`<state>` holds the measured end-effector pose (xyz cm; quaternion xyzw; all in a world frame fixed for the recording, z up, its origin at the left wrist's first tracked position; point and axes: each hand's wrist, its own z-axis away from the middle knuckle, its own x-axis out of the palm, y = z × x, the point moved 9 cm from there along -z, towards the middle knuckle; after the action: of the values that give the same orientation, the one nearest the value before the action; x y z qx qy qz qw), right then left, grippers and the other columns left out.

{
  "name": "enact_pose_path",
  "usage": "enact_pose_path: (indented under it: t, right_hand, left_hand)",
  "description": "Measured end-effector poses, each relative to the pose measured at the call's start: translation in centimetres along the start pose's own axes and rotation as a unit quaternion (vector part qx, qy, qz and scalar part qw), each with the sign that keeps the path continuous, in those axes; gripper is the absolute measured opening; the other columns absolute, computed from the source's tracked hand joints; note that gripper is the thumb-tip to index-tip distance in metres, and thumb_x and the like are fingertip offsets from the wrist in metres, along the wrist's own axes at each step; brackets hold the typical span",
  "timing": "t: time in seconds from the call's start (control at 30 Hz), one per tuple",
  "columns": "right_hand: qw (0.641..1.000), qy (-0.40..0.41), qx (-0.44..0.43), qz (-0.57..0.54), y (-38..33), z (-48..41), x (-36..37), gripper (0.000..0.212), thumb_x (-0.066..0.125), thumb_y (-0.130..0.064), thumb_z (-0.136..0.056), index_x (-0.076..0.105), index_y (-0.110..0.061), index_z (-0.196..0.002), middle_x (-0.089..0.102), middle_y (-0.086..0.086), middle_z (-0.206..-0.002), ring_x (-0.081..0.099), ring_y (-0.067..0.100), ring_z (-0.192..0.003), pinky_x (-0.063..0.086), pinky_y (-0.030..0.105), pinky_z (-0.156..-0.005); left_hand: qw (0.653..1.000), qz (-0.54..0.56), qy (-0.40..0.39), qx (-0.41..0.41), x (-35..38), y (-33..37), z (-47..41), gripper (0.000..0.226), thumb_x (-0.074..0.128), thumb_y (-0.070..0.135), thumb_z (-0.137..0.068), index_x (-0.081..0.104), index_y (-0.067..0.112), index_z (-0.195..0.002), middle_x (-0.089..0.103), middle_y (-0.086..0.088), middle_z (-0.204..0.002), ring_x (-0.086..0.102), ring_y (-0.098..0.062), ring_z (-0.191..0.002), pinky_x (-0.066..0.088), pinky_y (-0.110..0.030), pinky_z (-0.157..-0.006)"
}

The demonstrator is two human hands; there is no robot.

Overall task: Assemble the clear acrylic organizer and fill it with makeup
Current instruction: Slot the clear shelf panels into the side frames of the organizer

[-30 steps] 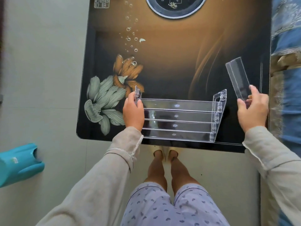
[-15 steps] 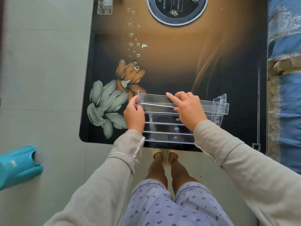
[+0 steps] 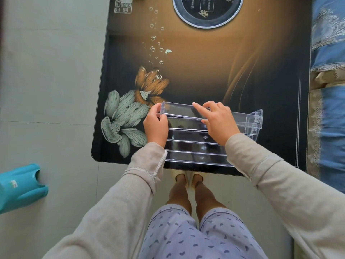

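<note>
The print on the round panel (image 3: 207, 12) at the far end of the table (image 3: 205, 71) is too small to read. The stepped clear organizer (image 3: 196, 144) lies at the table's near edge. My right hand (image 3: 218, 123), a second ago off by the right edge, now grips the clear strip (image 3: 179, 111) over the top tier, forefinger stretched along it. My left hand (image 3: 155, 126) has shifted to pinch the strip's left end.

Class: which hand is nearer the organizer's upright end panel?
Right. The right hand holds the clear strip midway, left of the end panel; the left hand pinches the strip's opposite end, farthest away.
</note>
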<state>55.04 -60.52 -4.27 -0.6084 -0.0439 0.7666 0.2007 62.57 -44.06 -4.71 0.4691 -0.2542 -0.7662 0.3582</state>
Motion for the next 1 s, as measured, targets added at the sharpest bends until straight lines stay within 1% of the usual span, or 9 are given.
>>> enact_pose_path:
  t: [0.1,0.23,0.33,0.43,0.53,0.6,0.77,0.9,1.0]
  right_hand:
    - [1.0,-0.011,0.004,-0.003,0.0,-0.2,0.3,0.056,0.051,-0.012,-0.093,0.031,-0.025,-0.144,0.05,0.009,-0.128,0.046,0.028,-0.113,0.038,0.04,-0.095]
    - [1.0,-0.002,-0.002,0.005,0.1,-0.2,-0.2,0.056,0.053,-0.01,-0.091,0.035,-0.025,-0.142,0.052,0.01,-0.126,0.047,0.03,-0.111,0.038,0.04,-0.092]
    - [1.0,-0.002,-0.003,0.011,0.0,-0.3,-0.3,0.057,0.055,-0.009,-0.09,0.036,-0.025,-0.141,0.053,0.011,-0.126,0.048,0.031,-0.112,0.039,0.042,-0.095]
    - [1.0,-0.008,-0.003,0.015,-0.1,-0.6,-0.1,0.058,0.055,-0.008,-0.09,0.036,-0.025,-0.142,0.052,0.011,-0.127,0.048,0.031,-0.113,0.039,0.042,-0.096]
    - [1.0,-0.022,0.003,0.019,0.2,-0.7,0.3,0.059,0.054,-0.008,-0.091,0.032,-0.026,-0.143,0.05,0.01,-0.13,0.046,0.03,-0.116,0.039,0.041,-0.098]
    - [0.999,-0.024,0.003,0.023,0.2,-0.8,0.4,0.06,0.054,-0.007,-0.091,0.032,-0.026,-0.143,0.05,0.01,-0.13,0.046,0.029,-0.116,0.039,0.04,-0.098]
    - [0.999,-0.018,0.0,0.028,0.2,-1.0,0.4,0.059,0.054,-0.007,-0.09,0.033,-0.026,-0.143,0.051,0.01,-0.128,0.046,0.03,-0.114,0.038,0.041,-0.097]
    - [0.999,-0.012,-0.005,0.029,0.2,-1.0,0.4,0.058,0.054,-0.007,-0.091,0.034,-0.026,-0.142,0.052,0.011,-0.128,0.047,0.031,-0.114,0.038,0.042,-0.097]
    - [1.0,-0.007,-0.006,0.024,0.2,-0.8,0.5,0.058,0.053,-0.008,-0.091,0.035,-0.026,-0.142,0.052,0.01,-0.129,0.047,0.031,-0.115,0.037,0.042,-0.098]
  left_hand:
    - [1.0,0.007,0.006,-0.004,0.0,-0.1,-0.1,0.032,0.045,0.01,-0.091,0.058,0.011,-0.121,0.068,-0.009,-0.112,0.061,-0.017,-0.092,0.05,-0.031,-0.086]
    - [1.0,0.006,0.022,-0.006,-0.1,-0.2,-0.2,0.036,0.043,0.003,-0.088,0.06,0.011,-0.119,0.07,-0.012,-0.107,0.057,-0.015,-0.082,0.05,-0.033,-0.084]
    - [1.0,0.007,0.025,-0.008,-0.1,-0.2,-0.2,0.04,0.04,0.0,-0.086,0.06,0.011,-0.119,0.07,-0.011,-0.1,0.055,-0.015,-0.077,0.052,-0.035,-0.083]
    - [0.999,0.019,0.029,-0.005,-0.1,-0.2,-0.2,0.035,0.043,0.006,-0.089,0.06,0.01,-0.119,0.068,-0.007,-0.107,0.056,-0.012,-0.083,0.046,-0.025,-0.08]
    - [0.999,0.009,0.031,-0.004,0.0,-0.2,-0.5,0.029,0.048,0.015,-0.093,0.061,0.009,-0.118,0.068,-0.005,-0.111,0.055,-0.01,-0.087,0.043,-0.022,-0.077]
    - [0.999,-0.001,0.034,-0.01,0.0,-0.3,-0.9,0.027,0.051,0.016,-0.092,0.062,0.009,-0.116,0.068,-0.006,-0.112,0.055,-0.01,-0.088,0.042,-0.021,-0.077]
    - [0.998,0.011,0.044,-0.053,0.0,-0.9,-1.7,0.022,0.059,0.013,-0.088,0.065,0.007,-0.107,0.069,-0.01,-0.109,0.062,-0.02,-0.101,0.043,-0.022,-0.082]
    - [0.998,-0.01,0.047,-0.044,0.2,-0.6,-1.9,0.017,0.057,0.012,-0.088,0.062,0.005,-0.103,0.068,-0.01,-0.107,0.055,-0.014,-0.087,0.04,-0.023,-0.074]
    - [0.998,-0.031,0.047,-0.024,0.4,-0.3,-1.8,0.014,0.054,0.011,-0.089,0.059,0.005,-0.101,0.066,-0.011,-0.105,0.051,-0.013,-0.083,0.037,-0.023,-0.069]
